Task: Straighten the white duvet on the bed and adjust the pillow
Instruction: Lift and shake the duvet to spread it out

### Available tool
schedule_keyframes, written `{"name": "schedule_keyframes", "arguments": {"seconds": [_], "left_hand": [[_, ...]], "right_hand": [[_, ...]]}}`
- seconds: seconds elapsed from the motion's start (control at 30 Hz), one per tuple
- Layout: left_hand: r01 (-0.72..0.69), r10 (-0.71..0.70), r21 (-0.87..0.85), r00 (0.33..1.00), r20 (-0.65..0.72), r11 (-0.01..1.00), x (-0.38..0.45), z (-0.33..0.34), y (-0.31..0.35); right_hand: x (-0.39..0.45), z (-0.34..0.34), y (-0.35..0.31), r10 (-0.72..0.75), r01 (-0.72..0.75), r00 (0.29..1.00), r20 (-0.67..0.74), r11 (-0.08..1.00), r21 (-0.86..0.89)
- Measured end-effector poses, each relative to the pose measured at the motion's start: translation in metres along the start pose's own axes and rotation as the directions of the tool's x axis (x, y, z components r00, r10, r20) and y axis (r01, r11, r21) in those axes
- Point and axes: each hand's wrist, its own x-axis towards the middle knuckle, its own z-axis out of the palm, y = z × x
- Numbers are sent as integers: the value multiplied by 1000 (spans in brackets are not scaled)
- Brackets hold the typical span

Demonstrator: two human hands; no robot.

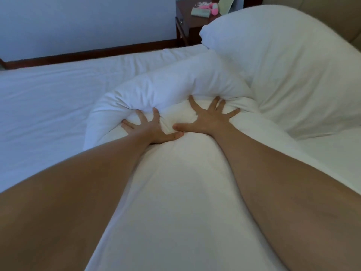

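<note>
Both bare forearms are stretched forward, side by side. The left hand (149, 127) and right hand (208, 119) are laid palm-down, fingers (214, 103) splayed wide, thumbs turned inward, nearly touching.

Duvet (175, 173): white, soft and thick; spread lengthwise over the bed (48, 90), its far end bunched into a rolled, creased fold just short of the pillow; smooth nearer the camera, wrinkled where the fold gathers.
Pillow (283, 71): white, large and plump; lying at the head of the bed to the right, slightly tilted, one corner pointing to the far side; lower edge touching the duvet's bunched fold.
Bed: covered with a flat white sheet, lightly creased, left of the duvet.
</note>
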Motion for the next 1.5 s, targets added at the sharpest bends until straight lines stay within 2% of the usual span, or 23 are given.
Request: {"name": "schedule_keyframes", "arguments": {"seconds": [0.13,0.23,0.33,0.43,0.53,0.6,0.7,0.77,0.9,1.1,1.4,1.5], "left_hand": [[-60,58,-15,992,-113,998,-45,14,-17],[-45,59,87,985,-165,995,-96,29,-23],[-34,59,133,980,-191,991,-161,51,-28],[-30,59,124,971,-231,992,-235,77,-25],[-21,48,111,969,-242,994,-305,101,-26],[-5,29,91,963,-268,996,-343,115,-31],[89,-87,-9,949,-301,996,-391,129,-46],[176,-193,-87,944,-267,980,-413,135,-56],[336,-386,-259,906,-174,906,-437,139,-74],[446,-508,-408,859,-54,797,-422,138,-95],[462,-529,-581,847,62,671,-372,136,-133],[467,-508,-597,854,113,653,-358,133,-138]], "right_hand": [[-57,3,9,-48,46,997,-62,999,-26],[-112,6,19,-91,89,988,-127,996,-17],[-178,11,34,-112,123,961,-252,992,31],[-249,17,63,-75,85,910,-408,996,8],[-320,24,95,32,-43,897,-442,999,-14],[-361,27,114,169,-163,917,-360,986,46],[-411,28,124,332,-305,935,-126,932,194],[-430,27,125,397,-380,918,-16,889,257],[-447,19,129,518,-546,838,172,795,265],[-454,23,146,515,-597,802,303,661,454],[-420,39,155,499,-615,775,388,452,646],[-407,37,157,482,-624,771,417,442,644]]}}
